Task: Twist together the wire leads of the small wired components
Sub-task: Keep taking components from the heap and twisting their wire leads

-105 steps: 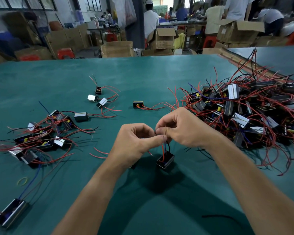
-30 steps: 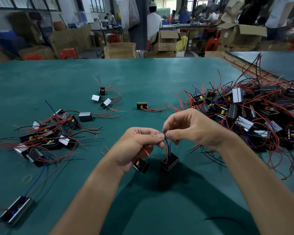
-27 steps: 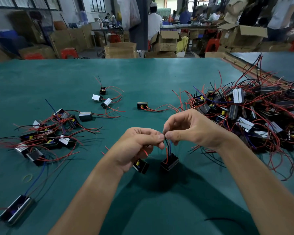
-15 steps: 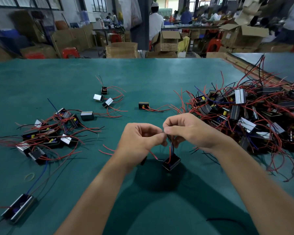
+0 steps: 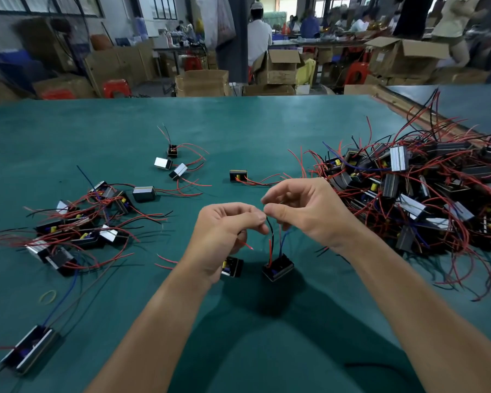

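Right hand (image 5: 306, 214) is eased open at two o'clock; black lead (image 5: 270, 236) is kept pinched by left hand (image 5: 224, 236); twist judged finished.

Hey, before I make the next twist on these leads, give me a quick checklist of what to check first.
1. Left hand pinches the top of the black lead: ok.
2. Right hand has a firm pinch on a lead: cannot tell; its thumb and forefinger sit at the lead tops, but the contact is hidden.
3. Black component sits below the hands with its leads running straight up: ok.
4. Blue lead reaches the right hand's fingers: cannot tell; it passes behind the hand.
5. Second component under the left hand has its lead in the twist: cannot tell.
6. Held leads are clear of the pile on the right: ok.
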